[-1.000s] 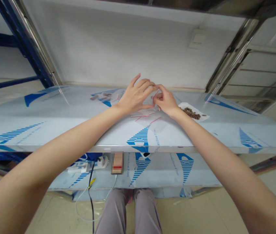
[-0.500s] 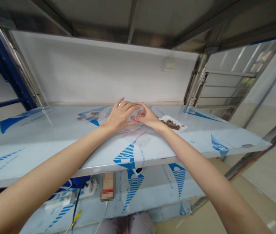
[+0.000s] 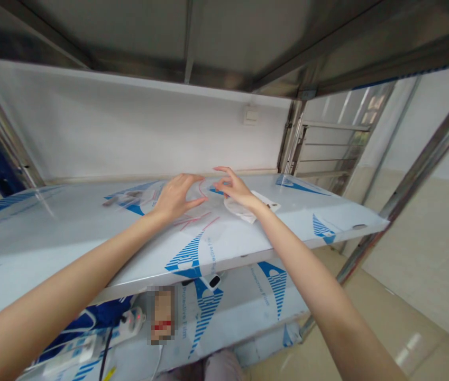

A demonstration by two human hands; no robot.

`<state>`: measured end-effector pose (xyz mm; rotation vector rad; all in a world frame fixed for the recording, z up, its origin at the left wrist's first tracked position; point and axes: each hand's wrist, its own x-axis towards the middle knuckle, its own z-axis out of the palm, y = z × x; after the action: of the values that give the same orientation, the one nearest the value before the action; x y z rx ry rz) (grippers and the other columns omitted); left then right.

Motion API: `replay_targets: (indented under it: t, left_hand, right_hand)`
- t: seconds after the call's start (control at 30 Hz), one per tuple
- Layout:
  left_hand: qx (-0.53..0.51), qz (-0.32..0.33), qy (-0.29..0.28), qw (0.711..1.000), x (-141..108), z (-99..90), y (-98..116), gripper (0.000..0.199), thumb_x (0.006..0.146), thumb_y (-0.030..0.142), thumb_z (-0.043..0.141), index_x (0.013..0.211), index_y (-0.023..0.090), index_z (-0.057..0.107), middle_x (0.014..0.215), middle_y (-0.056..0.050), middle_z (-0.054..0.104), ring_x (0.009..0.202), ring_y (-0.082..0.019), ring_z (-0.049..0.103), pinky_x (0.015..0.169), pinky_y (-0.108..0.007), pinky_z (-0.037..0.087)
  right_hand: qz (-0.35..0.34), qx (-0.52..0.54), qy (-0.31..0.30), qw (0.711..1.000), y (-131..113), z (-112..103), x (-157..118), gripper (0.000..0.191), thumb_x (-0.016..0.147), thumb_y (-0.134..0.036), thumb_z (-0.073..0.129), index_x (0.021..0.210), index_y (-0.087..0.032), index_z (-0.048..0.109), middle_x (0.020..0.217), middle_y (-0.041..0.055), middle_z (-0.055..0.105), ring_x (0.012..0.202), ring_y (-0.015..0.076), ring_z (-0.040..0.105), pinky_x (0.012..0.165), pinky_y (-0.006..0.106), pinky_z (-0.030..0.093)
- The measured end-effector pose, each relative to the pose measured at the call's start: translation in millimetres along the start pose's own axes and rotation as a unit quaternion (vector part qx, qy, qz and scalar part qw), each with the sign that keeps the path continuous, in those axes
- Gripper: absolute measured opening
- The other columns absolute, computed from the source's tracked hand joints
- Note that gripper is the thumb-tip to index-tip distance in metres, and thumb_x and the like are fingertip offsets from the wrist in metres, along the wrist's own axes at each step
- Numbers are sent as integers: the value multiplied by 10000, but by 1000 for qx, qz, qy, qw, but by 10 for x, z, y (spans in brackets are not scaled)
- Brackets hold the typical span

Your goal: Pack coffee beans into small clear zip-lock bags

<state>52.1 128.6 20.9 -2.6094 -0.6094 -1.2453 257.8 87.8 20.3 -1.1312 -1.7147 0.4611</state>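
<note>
Over the far part of the bench [image 3: 347, 219], left hand [image 3: 176, 197] and right hand [image 3: 234, 188] a little apart, the fingers [image 3: 224, 177] of both loosely spread and released, nothing clearly pinched. Between and just near of them, a clear plastic bag [image 3: 204, 198], hard to make out, with thin red lines near the left palm. Just beside the right hand, crumpled translucent film [image 3: 240, 210] on white paper [image 3: 269, 202]. Farther left, a small packet [image 3: 123, 200]. Below, on a lower shelf [image 3: 244, 296], a power strip [image 3: 131, 321].
</note>
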Motion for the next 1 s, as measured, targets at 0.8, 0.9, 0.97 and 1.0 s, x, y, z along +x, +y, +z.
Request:
replay_targets:
  t: [0.8, 0.9, 0.97, 1.0]
  left_hand:
    - [-443, -215, -24, 870, 274, 527, 300, 443, 702, 451, 605, 1011, 141, 540, 1087, -147, 636, 1023, -216, 594, 952, -395, 411]
    - [-444, -215, -38, 869, 268, 571, 322, 419, 715, 417, 612, 1021, 140, 536, 1087, -145, 638, 1024, -208, 593, 952, -395, 411]
    - [-440, -213, -42, 872, 258, 589, 333, 402, 727, 397, 609, 1026, 138, 539, 1080, -144, 641, 1019, -204, 594, 949, -388, 414]
    - [-437, -212, -43, 873, 253, 589, 336, 394, 731, 392, 608, 1025, 139, 542, 1076, -142, 642, 1016, -202, 595, 944, -381, 418]
  right_hand:
    - [119, -422, 7, 899, 97, -909, -753, 160, 797, -334, 578, 812, -234, 703, 926, 35, 687, 882, 214, 596, 734, 305, 391]
    - [114, -473, -23, 874, 96, -809, -712, 153, 782, -334, 597, 815, -232, 706, 926, 63, 678, 903, 244, 589, 747, 322, 392]
    - [111, -500, -42, 858, 108, -754, -682, 148, 778, -314, 600, 834, -227, 706, 938, 87, 664, 902, 256, 585, 754, 332, 395]
    - [109, -506, -47, 854, 117, -733, -670, 149, 780, -305, 596, 843, -226, 705, 943, 93, 658, 904, 259, 582, 760, 336, 397]
